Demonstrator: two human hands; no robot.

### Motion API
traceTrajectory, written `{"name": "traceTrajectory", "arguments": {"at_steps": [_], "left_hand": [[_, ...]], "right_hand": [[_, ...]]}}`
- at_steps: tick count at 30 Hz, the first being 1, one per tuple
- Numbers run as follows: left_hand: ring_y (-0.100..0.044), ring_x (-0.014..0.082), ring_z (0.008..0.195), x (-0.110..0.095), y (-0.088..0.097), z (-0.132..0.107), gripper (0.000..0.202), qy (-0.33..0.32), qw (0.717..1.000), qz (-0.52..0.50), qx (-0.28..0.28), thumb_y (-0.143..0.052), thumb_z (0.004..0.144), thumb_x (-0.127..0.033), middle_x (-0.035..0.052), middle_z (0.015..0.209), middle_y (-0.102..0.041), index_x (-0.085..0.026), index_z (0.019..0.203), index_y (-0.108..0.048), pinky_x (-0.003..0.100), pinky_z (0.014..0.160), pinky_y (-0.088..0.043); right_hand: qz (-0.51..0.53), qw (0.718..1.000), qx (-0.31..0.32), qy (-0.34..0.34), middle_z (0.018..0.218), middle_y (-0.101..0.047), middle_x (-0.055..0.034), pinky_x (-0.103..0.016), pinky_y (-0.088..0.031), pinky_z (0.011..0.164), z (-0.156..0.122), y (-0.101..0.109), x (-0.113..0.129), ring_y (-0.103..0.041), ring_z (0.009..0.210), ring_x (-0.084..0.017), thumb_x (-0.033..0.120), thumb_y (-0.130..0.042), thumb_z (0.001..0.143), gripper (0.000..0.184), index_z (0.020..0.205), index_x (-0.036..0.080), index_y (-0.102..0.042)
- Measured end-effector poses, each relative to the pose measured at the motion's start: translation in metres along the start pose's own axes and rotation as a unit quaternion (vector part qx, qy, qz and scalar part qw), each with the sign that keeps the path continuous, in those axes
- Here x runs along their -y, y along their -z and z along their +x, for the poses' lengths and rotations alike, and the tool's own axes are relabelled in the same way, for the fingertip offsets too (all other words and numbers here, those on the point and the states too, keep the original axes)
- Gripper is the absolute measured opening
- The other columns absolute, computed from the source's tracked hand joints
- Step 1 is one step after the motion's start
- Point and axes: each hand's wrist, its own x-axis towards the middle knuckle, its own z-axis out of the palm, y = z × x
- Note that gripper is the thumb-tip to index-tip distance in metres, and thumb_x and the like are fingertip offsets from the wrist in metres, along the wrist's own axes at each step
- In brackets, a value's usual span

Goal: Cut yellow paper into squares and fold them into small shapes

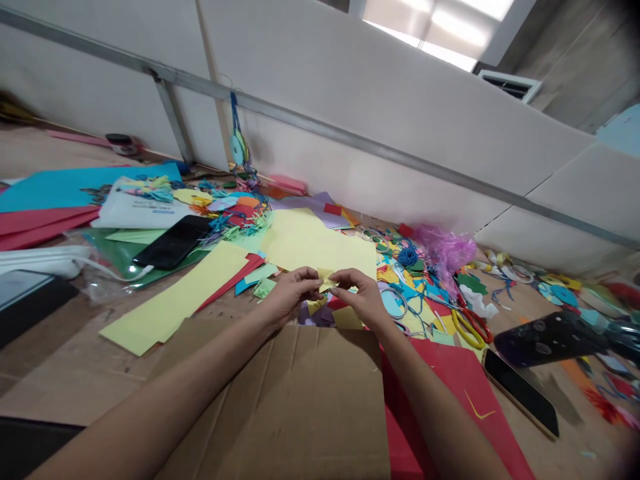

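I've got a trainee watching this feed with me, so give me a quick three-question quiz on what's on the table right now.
1. True or false: the left hand and the right hand both pinch the small yellow paper piece.
2. Where do the scissors lie? A: left of the left hand. B: right of the right hand. C: in a hand.
3. Fill in: the brown sheet under the forearms is ____.
Key: 1 true; 2 B; 3 cardboard.
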Motion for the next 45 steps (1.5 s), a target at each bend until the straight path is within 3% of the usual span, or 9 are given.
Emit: {"name": "traceTrajectory", "arguments": {"at_steps": [3, 6, 9, 13, 20, 24, 38, 45], "left_hand": [[-0.062, 0.0115, 0.056, 0.001, 0.0, -0.001, 0.027, 0.022, 0.999, 0.003, 0.026, -0.082, 0.06, -0.027, -0.0044, 0.059, -0.06, -0.018, 0.073, -0.06, 0.025, 0.062, -0.053], [-0.065, 0.0125, 0.061, 0.001, 0.0, -0.003, 0.027, 0.03, 0.998, 0.008, 0.049, -0.082, 0.065, -0.031, 0.0009, 0.068, -0.069, -0.018, 0.076, -0.06, 0.027, 0.066, -0.054], [-0.066, 0.0127, 0.064, 0.001, -0.001, -0.004, 0.028, 0.007, 0.997, 0.038, 0.065, -0.081, 0.069, -0.036, 0.0043, 0.077, -0.074, -0.017, 0.078, -0.062, 0.027, 0.068, -0.054], [-0.067, 0.0152, 0.068, -0.002, -0.005, -0.007, 0.028, -0.051, 0.989, 0.104, 0.088, -0.079, 0.072, -0.041, 0.0026, 0.078, -0.072, -0.018, 0.078, -0.064, 0.031, 0.072, -0.056], [-0.069, 0.0181, 0.072, -0.004, -0.007, -0.01, 0.031, -0.081, 0.98, 0.16, 0.092, -0.071, 0.079, -0.049, 0.0015, 0.08, -0.069, -0.019, 0.081, -0.063, 0.033, 0.072, -0.056], [-0.065, 0.0152, 0.068, 0.002, -0.006, -0.006, 0.037, -0.11, 0.978, 0.154, 0.089, -0.078, 0.073, -0.049, -0.0011, 0.076, -0.064, -0.019, 0.076, -0.058, 0.03, 0.066, -0.053], [-0.062, 0.0145, 0.065, 0.008, -0.005, -0.005, 0.032, -0.103, 0.977, 0.172, 0.071, -0.072, 0.08, -0.048, 0.0002, 0.069, -0.067, -0.019, 0.075, -0.058, 0.03, 0.067, -0.05], [-0.062, 0.015, 0.07, 0.006, -0.003, -0.002, 0.03, -0.145, 0.969, 0.189, 0.071, -0.07, 0.081, -0.047, -0.0011, 0.075, -0.064, -0.018, 0.086, -0.061, 0.029, 0.066, -0.05]], "right_hand": [[-0.017, 1.0, -0.016, -0.002, 0.084, -0.071, -0.0027, -0.031, -0.049, 0.073, 0.0, 0.0, 0.0, -0.061, 0.076, -0.017, 0.032, -0.075, 0.078, 0.011, 0.084, 0.023, -0.074], [0.009, 0.999, -0.032, -0.029, 0.078, -0.069, -0.0019, -0.03, -0.047, 0.07, 0.001, 0.0, -0.003, -0.059, 0.072, -0.017, 0.037, -0.078, 0.076, 0.017, 0.079, 0.021, -0.072], [0.07, 0.994, -0.044, -0.066, 0.072, -0.066, 0.0002, -0.029, -0.047, 0.066, 0.003, -0.001, -0.005, -0.058, 0.068, -0.015, 0.04, -0.08, 0.073, 0.023, 0.078, 0.02, -0.069], [0.116, 0.987, -0.065, -0.086, 0.069, -0.063, 0.0023, -0.028, -0.046, 0.064, 0.003, -0.003, -0.004, -0.057, 0.064, -0.014, 0.039, -0.083, 0.068, 0.027, 0.077, 0.02, -0.065], [0.109, 0.987, -0.084, -0.085, 0.067, -0.062, 0.0029, -0.029, -0.048, 0.064, 0.001, -0.005, -0.002, -0.059, 0.062, -0.015, 0.038, -0.081, 0.07, 0.025, 0.076, 0.021, -0.063], [0.105, 0.988, -0.078, -0.076, 0.066, -0.064, 0.0022, -0.029, -0.048, 0.063, 0.001, -0.007, -0.002, -0.061, 0.063, -0.016, 0.037, -0.079, 0.071, 0.023, 0.076, 0.021, -0.063], [0.115, 0.987, -0.084, -0.07, 0.064, -0.062, 0.0033, -0.029, -0.05, 0.061, 0.0, -0.01, 0.0, -0.062, 0.061, -0.015, 0.036, -0.079, 0.072, 0.022, 0.074, 0.021, -0.062], [0.091, 0.991, -0.082, -0.054, 0.063, -0.062, 0.0033, -0.027, -0.045, 0.059, -0.001, -0.009, 0.0, -0.058, 0.059, -0.014, 0.034, -0.078, 0.073, 0.021, 0.073, 0.02, -0.062]]}}
